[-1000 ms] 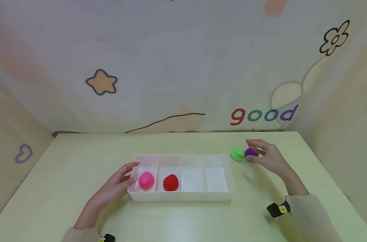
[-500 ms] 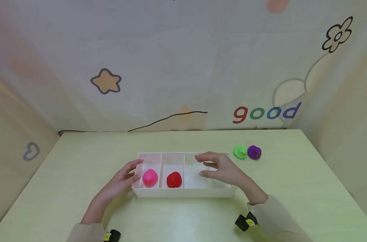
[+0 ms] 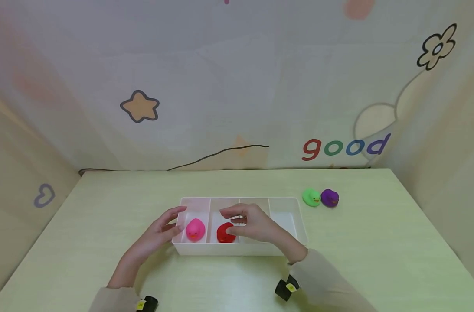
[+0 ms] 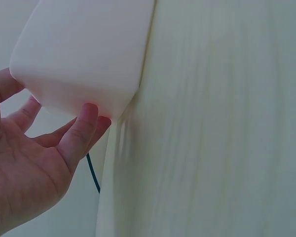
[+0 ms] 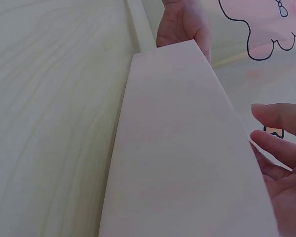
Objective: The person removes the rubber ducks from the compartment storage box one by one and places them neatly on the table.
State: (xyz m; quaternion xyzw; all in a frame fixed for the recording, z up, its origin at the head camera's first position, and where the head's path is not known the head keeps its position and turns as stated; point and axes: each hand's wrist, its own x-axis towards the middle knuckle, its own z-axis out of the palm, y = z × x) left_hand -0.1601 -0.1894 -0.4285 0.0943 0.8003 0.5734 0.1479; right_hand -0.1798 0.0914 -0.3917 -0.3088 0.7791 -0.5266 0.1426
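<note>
A white divided tray (image 3: pixel 237 249) stands on the table, a pink toy duck (image 3: pixel 195 230) in its leftmost compartment. In the compartment beside it sits a red toy duck (image 3: pixel 223 233). My left hand (image 3: pixel 160 232) touches the tray's left end; the left wrist view shows its fingertips (image 4: pixel 88 112) against the end wall. My right hand (image 3: pixel 256 223) is over the tray, its thumb overlapping the red duck in the head view. In the right wrist view the right hand's thumb and fingers (image 5: pixel 276 114) are spread apart with nothing between them, above the tray's rim.
To the right of the tray, a green toy duck (image 3: pixel 311 197) and a purple toy duck (image 3: pixel 330 198) sit side by side on the pale wooden table (image 3: pixel 377 242). A printed cloth (image 3: pixel 221 86) hangs behind the table's back edge.
My right hand has come away from the purple duck without it and moved left across the tray to the red duck. My left hand stays at the tray's left end.
</note>
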